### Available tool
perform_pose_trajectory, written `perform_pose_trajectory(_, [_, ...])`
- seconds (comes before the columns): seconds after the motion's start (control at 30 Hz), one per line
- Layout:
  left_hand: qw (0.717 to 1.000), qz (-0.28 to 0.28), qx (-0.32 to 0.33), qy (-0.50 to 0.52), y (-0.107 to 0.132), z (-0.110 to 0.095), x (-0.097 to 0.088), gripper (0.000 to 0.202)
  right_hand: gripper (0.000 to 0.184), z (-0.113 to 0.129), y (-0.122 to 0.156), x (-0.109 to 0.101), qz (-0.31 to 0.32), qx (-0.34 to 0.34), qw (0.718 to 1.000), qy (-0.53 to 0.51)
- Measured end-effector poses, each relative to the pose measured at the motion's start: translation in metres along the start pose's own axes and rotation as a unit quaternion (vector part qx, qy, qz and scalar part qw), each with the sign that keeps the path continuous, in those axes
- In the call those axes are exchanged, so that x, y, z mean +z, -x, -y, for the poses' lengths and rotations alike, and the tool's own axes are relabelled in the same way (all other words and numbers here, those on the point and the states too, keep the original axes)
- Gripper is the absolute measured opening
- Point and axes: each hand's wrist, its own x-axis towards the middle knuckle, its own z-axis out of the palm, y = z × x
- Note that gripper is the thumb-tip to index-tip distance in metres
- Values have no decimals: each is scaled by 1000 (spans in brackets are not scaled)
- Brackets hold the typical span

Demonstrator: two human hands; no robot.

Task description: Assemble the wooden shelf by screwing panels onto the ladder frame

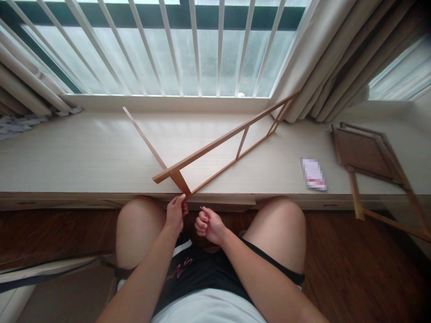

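A long wooden frame [215,142] with crosspieces lies on the pale window ledge, its near end at the ledge's front edge. My left hand [175,212] is closed around that near corner, thumb and fingers pinching the wood. To its right, my right hand [209,225] is closed in a pinch, with a thin, small piece [201,207] sticking out past the fingertips; its kind is too small to make out. A narrow wooden strip [144,137] extends from the frame's near end towards the window at the upper left.
A second wooden piece [368,154] with a dark panel stands at the right, its legs over the ledge's edge. A blurred pink-and-white packet or phone [314,174] lies on the ledge [67,157]. Curtains [313,63] hang at both sides of the barred window.
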Motion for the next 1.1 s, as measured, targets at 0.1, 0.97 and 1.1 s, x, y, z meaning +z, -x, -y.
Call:
perform_pose_trajectory(0.1, [1000, -25, -6, 8, -2, -6, -6, 33, 47, -2, -1, 1, -7, 6, 1000, 8])
perform_pose_trajectory(0.97, [820, -141, 277, -481, -15, -76, -30, 56, 69, -14, -30, 2, -145, 8, 986, 86])
perform_pose_trajectory(1.1, [811, -150, 296, -482, -29, -80, -33, 48, 70, -15, -36, 1, -179, -23, 973, 143])
